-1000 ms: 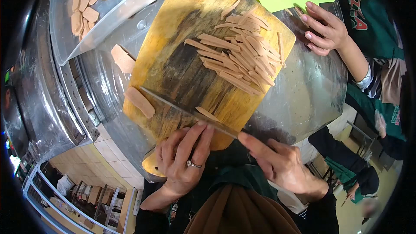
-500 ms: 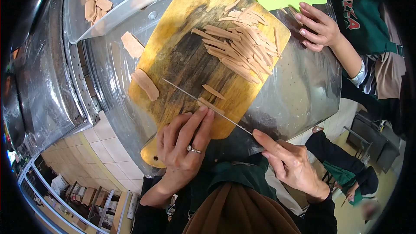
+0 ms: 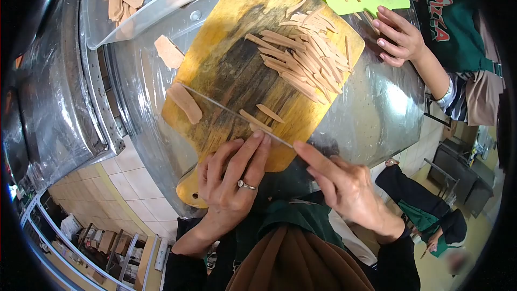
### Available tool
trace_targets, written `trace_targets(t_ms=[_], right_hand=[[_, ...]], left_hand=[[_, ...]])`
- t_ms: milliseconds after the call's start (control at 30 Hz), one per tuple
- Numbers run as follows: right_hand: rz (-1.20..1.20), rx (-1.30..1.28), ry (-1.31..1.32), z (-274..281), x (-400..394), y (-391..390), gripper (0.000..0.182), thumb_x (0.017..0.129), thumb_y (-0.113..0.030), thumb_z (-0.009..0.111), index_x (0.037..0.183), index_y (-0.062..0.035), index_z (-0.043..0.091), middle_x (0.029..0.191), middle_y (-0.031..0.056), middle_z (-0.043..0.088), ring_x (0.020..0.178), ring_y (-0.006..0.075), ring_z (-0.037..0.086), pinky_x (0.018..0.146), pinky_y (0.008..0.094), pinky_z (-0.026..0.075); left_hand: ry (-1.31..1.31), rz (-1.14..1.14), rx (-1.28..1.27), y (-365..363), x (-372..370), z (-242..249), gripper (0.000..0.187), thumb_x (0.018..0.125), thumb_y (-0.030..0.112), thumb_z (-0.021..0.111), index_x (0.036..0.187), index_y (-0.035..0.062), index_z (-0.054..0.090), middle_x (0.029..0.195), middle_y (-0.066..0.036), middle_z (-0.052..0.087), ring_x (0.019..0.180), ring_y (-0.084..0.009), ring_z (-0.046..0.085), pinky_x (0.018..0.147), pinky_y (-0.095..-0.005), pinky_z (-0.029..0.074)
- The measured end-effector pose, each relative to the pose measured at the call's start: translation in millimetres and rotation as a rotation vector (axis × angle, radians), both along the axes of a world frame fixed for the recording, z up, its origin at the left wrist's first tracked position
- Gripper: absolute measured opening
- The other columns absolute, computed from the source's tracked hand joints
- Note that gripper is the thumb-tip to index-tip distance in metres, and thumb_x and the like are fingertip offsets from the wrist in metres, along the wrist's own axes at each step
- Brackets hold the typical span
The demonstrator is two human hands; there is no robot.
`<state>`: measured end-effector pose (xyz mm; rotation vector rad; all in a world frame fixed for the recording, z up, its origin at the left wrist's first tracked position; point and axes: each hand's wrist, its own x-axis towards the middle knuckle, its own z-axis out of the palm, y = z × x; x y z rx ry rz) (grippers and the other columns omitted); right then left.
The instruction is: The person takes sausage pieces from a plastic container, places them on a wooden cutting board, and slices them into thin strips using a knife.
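On board: left hand [image 3: 229, 180] open, fingertips [image 3: 258, 136] pinning a slice [image 3: 254, 120]
Right hand [image 3: 344, 188]: gripping knife [image 3: 231, 112]
Risk: blade is cutting just beside fingertips, could nick them

A shiny stainless-steel tabletop [image 3: 377, 113] reflects bright light across its surface. Beside it stands a curved, dull metal housing [image 3: 48, 102]. Beneath lies a floor of pale beige square tiles [image 3: 134, 194]. A white wire rack [image 3: 81, 248] holding cardboard boxes sits low at one edge, and dark metal furniture [image 3: 458, 178] stands opposite.
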<state>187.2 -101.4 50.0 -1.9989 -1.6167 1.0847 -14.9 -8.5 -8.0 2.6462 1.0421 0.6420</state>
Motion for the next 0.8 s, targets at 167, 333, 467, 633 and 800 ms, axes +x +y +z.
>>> trace_targets(t_ms=[167,333,467,633,800], right_hand=[[-0.053,-0.131,0.119,15,5,16,0.053,0.092,0.005,0.065,0.143,-0.0065,0.06,0.09,0.0237,0.073,0.074,0.0341,0.074,0.071,0.0374,0.058],[-0.08,0.097,0.101,6,6,-11,0.061,0.095,-0.002,0.066,0.152,-0.0192,0.053,0.078,0.0148,0.07,0.053,0.0268,0.058,0.057,0.0407,0.054],[-0.053,-0.11,0.102,37,6,-14,0.044,0.097,-0.001,0.063,0.141,-0.0035,0.061,0.118,0.0203,0.074,0.078,0.0328,0.074,0.076,0.0362,0.058],[-0.055,-0.089,0.069,25,7,-33,0.056,0.097,-0.003,0.065,0.15,-0.016,0.054,0.082,0.0159,0.063,0.06,0.0285,0.062,0.061,0.0399,0.052],[-0.053,-0.03,0.057,21,4,-34,0.061,0.098,-0.006,0.065,0.155,-0.0227,0.05,0.065,0.0128,0.057,0.05,0.0268,0.055,0.053,0.0424,0.049]], left_hand=[[-0.045,0.011,-0.008,0,0,-2,0.044,0.075,0.005,0.076,0.118,0.0121,0.077,0.12,0.002,0.072,0.099,-0.0186,0.067,0.079,-0.0313,0.05],[-0.056,0.013,0.01,-1,1,-3,0.044,0.074,0.004,0.076,0.118,0.0108,0.077,0.119,0.001,0.072,0.099,-0.0194,0.068,0.079,-0.0324,0.052],[-0.086,0.026,0.052,-2,1,-9,0.045,0.073,0.004,0.076,0.118,0.0104,0.077,0.118,0.001,0.073,0.099,-0.0196,0.068,0.079,-0.0325,0.052],[-0.098,0.025,0.05,-1,1,-10,0.045,0.073,0.005,0.077,0.118,0.01,0.077,0.117,0.001,0.073,0.098,-0.0198,0.069,0.078,-0.033,0.053],[-0.086,0.019,0.029,-2,-1,-7,0.043,0.074,0.005,0.076,0.117,0.0095,0.077,0.118,0.0,0.072,0.099,-0.0198,0.068,0.079,-0.0332,0.052]])
